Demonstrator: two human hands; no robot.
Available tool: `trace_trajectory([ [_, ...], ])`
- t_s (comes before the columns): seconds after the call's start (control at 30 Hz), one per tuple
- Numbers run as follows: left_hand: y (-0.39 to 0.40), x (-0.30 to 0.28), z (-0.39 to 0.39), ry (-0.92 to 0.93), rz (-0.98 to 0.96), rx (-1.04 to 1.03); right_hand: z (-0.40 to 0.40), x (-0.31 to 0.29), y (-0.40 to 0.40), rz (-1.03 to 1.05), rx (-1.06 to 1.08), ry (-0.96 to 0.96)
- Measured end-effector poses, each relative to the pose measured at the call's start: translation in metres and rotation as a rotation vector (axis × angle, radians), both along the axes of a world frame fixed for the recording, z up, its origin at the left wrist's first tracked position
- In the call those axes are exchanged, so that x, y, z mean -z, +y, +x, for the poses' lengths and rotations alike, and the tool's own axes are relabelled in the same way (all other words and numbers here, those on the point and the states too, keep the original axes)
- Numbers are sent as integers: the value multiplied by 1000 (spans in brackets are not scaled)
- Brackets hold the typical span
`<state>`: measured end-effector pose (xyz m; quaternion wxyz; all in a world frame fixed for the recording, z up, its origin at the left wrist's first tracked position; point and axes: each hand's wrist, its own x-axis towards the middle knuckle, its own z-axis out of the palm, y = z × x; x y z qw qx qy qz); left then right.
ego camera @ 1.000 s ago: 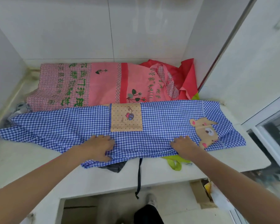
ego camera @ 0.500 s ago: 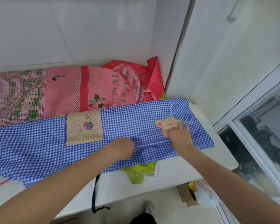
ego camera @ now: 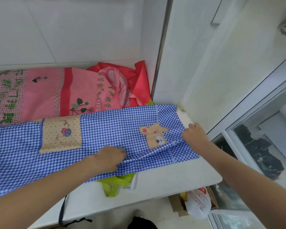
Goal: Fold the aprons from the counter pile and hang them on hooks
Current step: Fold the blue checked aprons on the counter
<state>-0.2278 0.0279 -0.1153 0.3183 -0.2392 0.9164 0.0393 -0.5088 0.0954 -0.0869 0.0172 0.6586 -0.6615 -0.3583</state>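
Here green characters, illegible, mark the pink apron (ego camera: pixel 45 95).

Right hand (ego camera: pixel 194 135) slid to the blue apron's (ego camera: pixel 106 129) right edge.

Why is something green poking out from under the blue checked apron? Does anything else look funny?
A crumpled lime-green cloth sticks out from under the blue checked apron, near the counter edge. A dark strap dangles off the front edge. The apron is rucked up between the left hand and right hand.
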Motion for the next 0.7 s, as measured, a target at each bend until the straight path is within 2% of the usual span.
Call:
trace_trajectory([
  [0.1, 9, 11, 0, 19, 58, 47, 5, 18, 14, 58, -8, -21],
  [0.2, 10, 18, 0, 29, 92, 21, 23, 25, 12, 12, -210, -188],
  [0.27, 7, 17, -1, 46, 100, 25, 32, 28, 6, 72, -311, -253],
  [0.43, 7, 21, -4, 52, -41, 89, 30, 38, 7, 241, -180, -212],
  [0.57, 11, 30, 10, 42, 0, 33, 40, 32, -3, 458, 11, -286],
  [0.63, 8, 26, 21, 64, 84, -33, 54, 23, -14, 459, -1, -353],
  [0.7, 6, 21, 30, 87, 145, -86, 75, 16, -22, 376, -138, -465],
])
